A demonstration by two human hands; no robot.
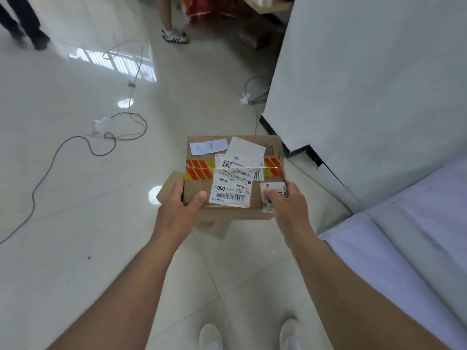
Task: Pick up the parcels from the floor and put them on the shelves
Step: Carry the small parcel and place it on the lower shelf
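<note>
1. The white metal shelf unit (366,84) stands to my right; I count one, and I should turn toward it squarely before sliding anything in.
2. Two brown cardboard parcels: the labelled, red-and-yellow-taped top box (235,173) sits on a plainer one (174,183), both off the floor.
3. My left hand (179,205) and right hand (283,200) clamp the near corners, thumbs on top; keep the stack level.

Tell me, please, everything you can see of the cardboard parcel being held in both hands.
The cardboard parcel is a brown, flattish box held roughly level above the tiled floor. A red-and-yellow striped tape band crosses its top, overlaid by several white barcode labels and a torn paper scrap. The left hand grips its near left edge, the right hand its near right corner. More cardboard shows beneath it.
</note>
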